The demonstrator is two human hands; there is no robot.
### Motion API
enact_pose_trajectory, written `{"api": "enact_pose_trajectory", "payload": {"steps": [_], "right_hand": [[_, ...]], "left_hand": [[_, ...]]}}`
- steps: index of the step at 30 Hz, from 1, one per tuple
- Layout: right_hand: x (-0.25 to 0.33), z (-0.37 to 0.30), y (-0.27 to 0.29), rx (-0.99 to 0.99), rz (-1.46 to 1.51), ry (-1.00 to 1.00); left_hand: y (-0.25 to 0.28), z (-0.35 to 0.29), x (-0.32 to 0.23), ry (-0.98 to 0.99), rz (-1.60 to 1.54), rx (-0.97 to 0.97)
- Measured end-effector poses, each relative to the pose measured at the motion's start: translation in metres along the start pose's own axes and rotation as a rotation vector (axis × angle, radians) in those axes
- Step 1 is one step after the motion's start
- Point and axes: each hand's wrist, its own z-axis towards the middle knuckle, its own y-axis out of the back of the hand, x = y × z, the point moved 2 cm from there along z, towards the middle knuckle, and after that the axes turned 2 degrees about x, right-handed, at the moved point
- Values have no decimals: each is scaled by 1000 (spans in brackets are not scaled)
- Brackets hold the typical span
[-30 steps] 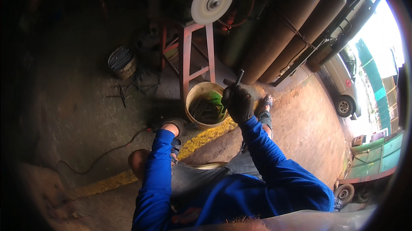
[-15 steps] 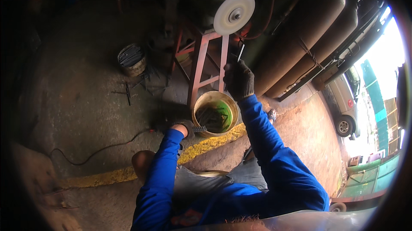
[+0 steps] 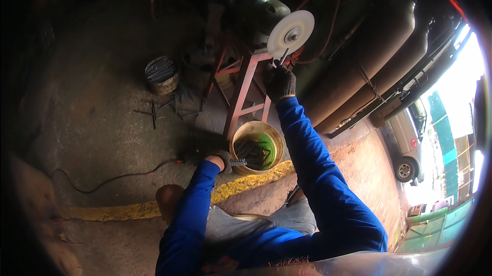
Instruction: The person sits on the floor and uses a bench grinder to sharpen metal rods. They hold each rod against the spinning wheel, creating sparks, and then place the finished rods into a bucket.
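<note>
My right hand point(image 3: 280, 82), in a dark glove, is raised and shut on a short metal rod point(image 3: 283, 57) whose tip is at the lower edge of the white wheel point(image 3: 291, 33) of a bench grinder point(image 3: 262, 12). The grinder sits on a red metal stand point(image 3: 242, 91). My left hand point(image 3: 221, 159), also gloved, rests low by the rim of a yellow bucket point(image 3: 256, 148) and grips a short threaded metal piece point(image 3: 238, 162). The bucket holds several dark metal pieces and green liquid.
A small can of dark rods point(image 3: 162, 75) stands at the left with loose rods point(image 3: 154, 113) on the concrete floor. A black cable point(image 3: 113, 178) and a yellow painted line point(image 3: 128, 208) cross the floor. Large brown cylinders point(image 3: 369, 66) lie at right; a car point(image 3: 407, 142) is parked beyond.
My right hand has risen from the bucket up to the grinder wheel with the rod. My left hand stayed by the bucket's rim.
</note>
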Motion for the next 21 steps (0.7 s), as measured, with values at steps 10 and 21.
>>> {"api": "enact_pose_trajectory", "payload": {"steps": [10,21], "right_hand": [[12,17,16,139,-479,92],[17,21,15,238,-266,3]], "left_hand": [[-2,13,-8,15,49,87],[-17,22,1,11,23,-14]]}}
